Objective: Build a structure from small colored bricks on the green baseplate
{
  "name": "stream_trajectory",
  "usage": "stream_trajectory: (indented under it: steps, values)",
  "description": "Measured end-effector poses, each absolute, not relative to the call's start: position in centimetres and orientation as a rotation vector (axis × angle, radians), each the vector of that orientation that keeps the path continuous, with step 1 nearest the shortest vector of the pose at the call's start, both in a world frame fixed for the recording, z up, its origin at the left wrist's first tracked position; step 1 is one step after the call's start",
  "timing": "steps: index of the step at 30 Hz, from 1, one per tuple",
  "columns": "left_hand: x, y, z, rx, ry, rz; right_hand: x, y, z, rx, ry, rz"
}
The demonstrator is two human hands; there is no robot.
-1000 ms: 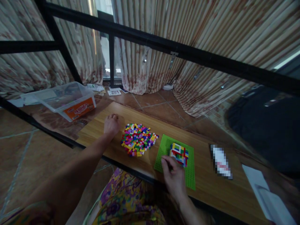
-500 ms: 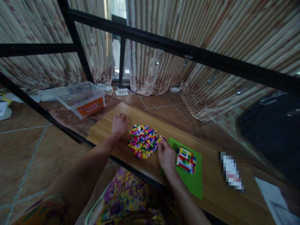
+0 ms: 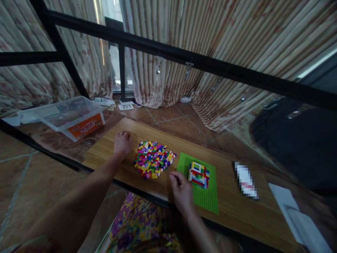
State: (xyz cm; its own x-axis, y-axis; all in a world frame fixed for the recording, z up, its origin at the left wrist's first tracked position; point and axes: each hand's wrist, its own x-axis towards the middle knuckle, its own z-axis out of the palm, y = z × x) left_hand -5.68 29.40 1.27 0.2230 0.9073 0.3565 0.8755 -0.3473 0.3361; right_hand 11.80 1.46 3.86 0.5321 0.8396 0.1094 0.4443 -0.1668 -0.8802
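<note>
My left hand rests on the wooden board with its fingers curled in; nothing shows in it. Right beside it lies a loose pile of small, many-coloured toy bricks. My right hand is between the pile and the green baseplate, thumb and fingertips pinched together. Whatever they may hold is too small to make out. On the baseplate stands a low block of stacked bricks, in red, white, blue and yellow, just beyond my right hand.
A black metal frame bar crosses above the board. A clear plastic bin with an orange label sits on the floor at left. A blurred white item lies at the board's right, near white sheets. Curtains hang behind.
My right hand has drawn back from the pile's right edge towards me, its fingers still pinched. The whole view has shifted, so things appear further left. My left hand stays by the pile.
</note>
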Motion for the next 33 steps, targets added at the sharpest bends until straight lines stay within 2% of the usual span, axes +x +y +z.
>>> stream_trajectory:
  steps: [5, 11, 33]
  values:
    - [-5.7, 29.4, 1.5, 2.423, 1.748, 0.765, 13.6, -3.6, 3.7, -1.877, -0.881, 0.535]
    - [-5.6, 29.5, 1.5, 2.403, 1.732, 0.771, 17.5, -7.3, 4.4, -1.955, -0.702, 0.356]
    - [-6.0, 29.7, 1.4, 2.474, 1.755, 0.75, 19.4, -6.8, 3.5, -1.887, -0.612, 0.286]
